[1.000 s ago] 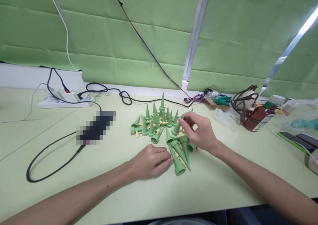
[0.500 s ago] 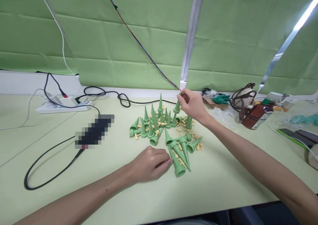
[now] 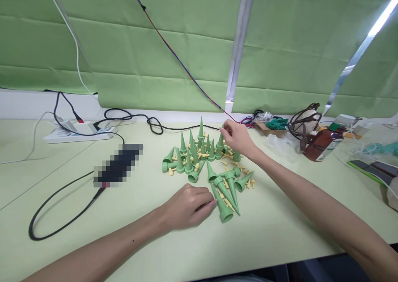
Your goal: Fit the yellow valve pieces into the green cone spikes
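At the back of a cluster of green plastic cone spikes [image 3: 188, 164], my right hand [image 3: 238, 137] pinches one green cone spike [image 3: 220, 141] near its pointed tip. That spike is upright, its base low among the other spikes, over or against another one. Curled on the table in front of the cluster is my left hand [image 3: 191, 205], closed, its palm hidden. Its thumb tip is close to a green spike [image 3: 224, 211] lying on its side. Small yellow plastic pieces [image 3: 250, 184] are scattered between and beside the spikes.
A black device with a blurred surface [image 3: 120, 166] and its looped cable lie at left, before a white power strip [image 3: 77, 133]. On the right are a brown bottle [image 3: 323, 143], clear plastic wrap [image 3: 281, 147] and phones [image 3: 371, 172]. A red-blue wire hangs behind my right hand.
My right hand has come down with the pinched spike, bringing its base lower among the upright spikes. My left hand stays in place.
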{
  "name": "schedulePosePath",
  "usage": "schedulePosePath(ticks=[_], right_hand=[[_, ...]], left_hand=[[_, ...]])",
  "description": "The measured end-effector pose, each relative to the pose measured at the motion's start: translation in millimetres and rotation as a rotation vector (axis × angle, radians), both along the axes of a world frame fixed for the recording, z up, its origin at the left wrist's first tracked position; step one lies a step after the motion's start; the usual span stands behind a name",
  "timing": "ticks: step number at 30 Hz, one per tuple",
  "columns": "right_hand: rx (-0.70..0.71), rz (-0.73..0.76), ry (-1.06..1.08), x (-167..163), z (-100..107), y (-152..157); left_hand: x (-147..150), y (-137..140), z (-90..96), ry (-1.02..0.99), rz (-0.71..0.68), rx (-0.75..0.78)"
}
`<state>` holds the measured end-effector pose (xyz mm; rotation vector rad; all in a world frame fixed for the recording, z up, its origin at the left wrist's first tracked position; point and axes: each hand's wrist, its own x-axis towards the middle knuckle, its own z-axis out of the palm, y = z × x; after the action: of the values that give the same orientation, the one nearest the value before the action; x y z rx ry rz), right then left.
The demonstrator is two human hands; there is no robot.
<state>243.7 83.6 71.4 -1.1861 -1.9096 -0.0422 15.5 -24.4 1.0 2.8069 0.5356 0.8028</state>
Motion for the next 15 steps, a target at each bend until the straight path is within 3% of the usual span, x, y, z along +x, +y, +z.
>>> schedulePosePath(ticks=[4, 7, 10, 15], right_hand=[[0.016, -0.016, 0.065, -1, 0, -9], [0.174, -0.119, 0.166, -4, 0, -28], [0.245, -0.098, 0.123, -6, -4, -49], [0.068, 0.074, -0.204, -7, -29, -70]], left_hand=[[0, 0, 1.3, 0.003, -0.002, 0.001], [1, 0, 1.8, 0.002, -0.009, 0.008], [1, 0, 2.2, -0.001, -0.008, 0.019], [0, 0, 1.2, 0.004, 0.006, 0.034]])
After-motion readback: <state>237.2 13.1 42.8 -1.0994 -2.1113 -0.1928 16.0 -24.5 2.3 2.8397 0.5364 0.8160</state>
